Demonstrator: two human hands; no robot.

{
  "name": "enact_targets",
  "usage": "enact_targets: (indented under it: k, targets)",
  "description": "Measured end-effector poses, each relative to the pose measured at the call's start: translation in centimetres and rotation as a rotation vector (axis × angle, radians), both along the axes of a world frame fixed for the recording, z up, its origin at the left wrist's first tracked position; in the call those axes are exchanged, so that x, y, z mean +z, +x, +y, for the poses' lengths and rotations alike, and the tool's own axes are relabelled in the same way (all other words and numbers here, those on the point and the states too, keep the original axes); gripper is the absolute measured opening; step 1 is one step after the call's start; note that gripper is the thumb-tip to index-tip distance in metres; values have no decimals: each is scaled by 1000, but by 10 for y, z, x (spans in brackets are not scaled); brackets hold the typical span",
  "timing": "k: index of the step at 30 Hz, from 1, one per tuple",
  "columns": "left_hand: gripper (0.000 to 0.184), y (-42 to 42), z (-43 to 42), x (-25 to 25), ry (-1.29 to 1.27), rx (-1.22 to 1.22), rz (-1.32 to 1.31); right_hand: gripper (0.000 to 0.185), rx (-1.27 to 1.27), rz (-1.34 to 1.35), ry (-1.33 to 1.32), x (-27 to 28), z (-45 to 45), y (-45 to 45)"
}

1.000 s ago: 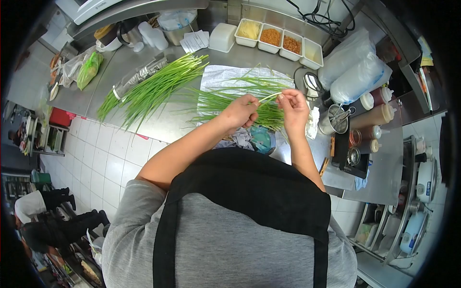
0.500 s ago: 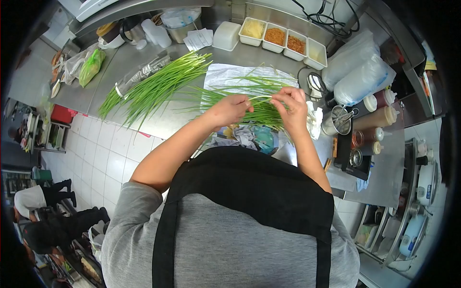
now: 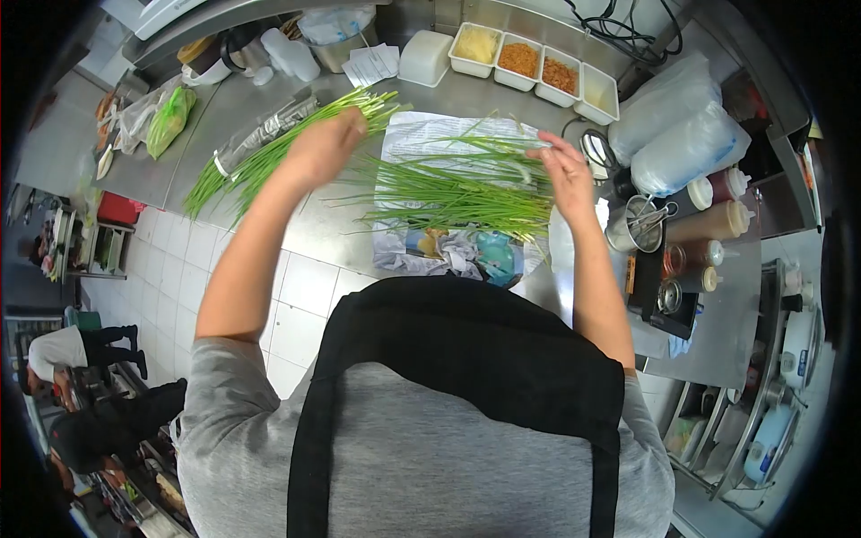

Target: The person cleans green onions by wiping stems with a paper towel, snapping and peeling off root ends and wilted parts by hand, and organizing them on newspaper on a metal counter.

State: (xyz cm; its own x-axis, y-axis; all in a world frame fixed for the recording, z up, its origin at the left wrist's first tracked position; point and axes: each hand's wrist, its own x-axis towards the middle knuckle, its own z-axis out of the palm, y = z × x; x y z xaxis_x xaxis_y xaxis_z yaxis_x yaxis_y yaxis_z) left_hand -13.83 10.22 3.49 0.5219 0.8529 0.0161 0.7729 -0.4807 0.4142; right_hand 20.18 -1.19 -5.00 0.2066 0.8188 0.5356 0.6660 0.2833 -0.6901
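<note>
A dense bundle of long green chives, pale at the ends, lies on the steel counter to the left. My left hand is over that bundle near the pale ends. Its fingers are curled closed, and what they hold, if anything, is hidden. A looser spread of chives covers printed paper in front of me. My right hand hovers by the right end of this spread, fingers partly stretched and apart, with no strand visibly gripped.
White tubs of shredded food line the back. Clear plastic bags, sauce bottles and a metal canister with whisks stand right. Crumpled paper and scraps sit at the near edge. Other people work at far left.
Both hands were together over the loose chives, with a pale strand between them. My left hand has moved left to the bundle; my right has shifted slightly right and opened.
</note>
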Motion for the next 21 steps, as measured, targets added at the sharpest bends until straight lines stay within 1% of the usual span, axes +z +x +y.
enact_targets:
  k: [1,2,4,5,7,8,9,11,12,13,16,17,20,21]
  targets:
    - [23,-2,12,5,47,54,84,10,2,24,-45,-2,4,9]
    - [24,-6,27,0,85,66,113,11,-49,-4,-75,-2,7,20]
    - [26,-16,63,-22,161,78,172,13,-161,-59,-139,2,9,35]
    - [25,-20,80,-35,172,70,183,14,-241,-37,-199,1,12,41]
    - [24,-22,103,-59,191,45,197,14,-241,29,-225,-5,18,55]
    - [25,-22,108,-71,234,50,253,13,-243,61,-235,-7,20,63]
    - [27,-17,107,-75,278,56,308,12,-253,8,-233,-4,21,67]
    - [33,-7,107,-82,346,64,397,12,-185,-113,-284,-12,25,79]
    - [36,4,99,-76,371,66,430,13,-148,-172,-309,-15,25,83]
    - [39,15,90,-70,395,68,464,11,-137,-235,-415,-14,25,81]
    - [39,44,70,-57,472,-82,303,12,-67,-618,-679,-13,12,68]
    - [39,49,68,-57,483,-116,263,14,-113,-572,-654,-25,11,71]
    - [38,67,56,-48,462,-142,170,10,-127,-477,-648,-20,8,73]
    - [38,74,51,-43,471,-176,126,10,-125,-436,-632,-10,5,70]
